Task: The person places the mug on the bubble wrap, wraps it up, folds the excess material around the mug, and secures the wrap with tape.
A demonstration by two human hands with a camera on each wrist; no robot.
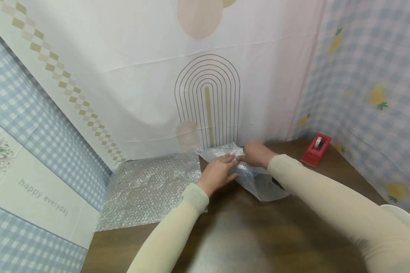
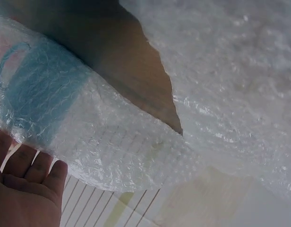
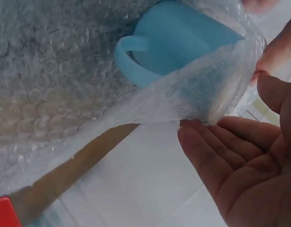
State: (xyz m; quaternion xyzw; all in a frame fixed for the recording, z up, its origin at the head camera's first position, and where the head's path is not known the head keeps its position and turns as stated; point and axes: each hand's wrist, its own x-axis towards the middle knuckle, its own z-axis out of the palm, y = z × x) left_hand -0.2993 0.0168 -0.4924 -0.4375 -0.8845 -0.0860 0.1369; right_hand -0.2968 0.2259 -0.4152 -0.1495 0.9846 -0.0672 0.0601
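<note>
A light blue mug [image 3: 183,38] lies on its side in a sheet of bubble wrap [image 1: 259,185], its handle visible in the right wrist view. Through the plastic, the mug [image 2: 46,90] also shows in the left wrist view. My right hand [image 1: 257,154] pinches the folded edge of the wrap at the far side of the mug. Close beside it, my left hand [image 1: 216,174] rests on the wrap with fingers fairly straight and thumb apart. In the head view the mug is hidden by wrap and hands.
Another sheet of bubble wrap [image 1: 153,189] lies flat on the left of the brown table [image 1: 242,235]. A red tape dispenser [image 1: 316,149] stands at the back right. The rim of a white round container [image 1: 401,218] shows at the right edge. Patterned cloth hangs behind and on both sides.
</note>
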